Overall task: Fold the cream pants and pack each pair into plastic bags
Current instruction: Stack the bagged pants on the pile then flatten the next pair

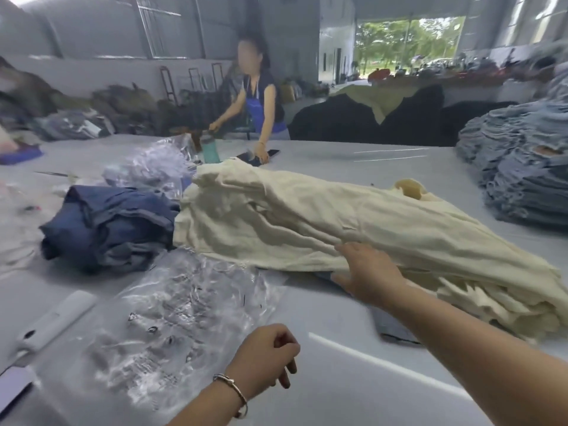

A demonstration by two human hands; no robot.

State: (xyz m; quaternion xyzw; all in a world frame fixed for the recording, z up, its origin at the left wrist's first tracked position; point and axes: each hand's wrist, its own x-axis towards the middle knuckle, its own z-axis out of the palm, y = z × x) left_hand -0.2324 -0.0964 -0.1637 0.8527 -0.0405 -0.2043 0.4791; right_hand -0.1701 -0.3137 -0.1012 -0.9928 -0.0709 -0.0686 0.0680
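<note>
Nearest the worker, at the bench's (pixel 338 379) near edge, the left hand (pixel 267 355) hovers over bare tabletop with its fingers loosely curled, gripping nothing; a bracelet (pixel 233 388) circles that wrist. Just to its left a clear plastic bag (pixel 184 309) lies flat and crinkled, waiting. Farther in, the right hand (pixel 365 272) reaches to the near side of the heap of cream pants (pixel 307 219), fingers spread and extended against the cloth rather than closed round it.

To my eye the step is taking one pair off the heap. It would go best if that hand slid under only the top pair and peeled it away toward the bare bench, so the rest stay put.

The cream pants are a soft, rumpled mound running from mid-bench toward the right edge, layered edges showing at the near right end. Navy garments (pixel 107 226) sit touching their left side. Across the bench another person (pixel 258 99) works.
</note>
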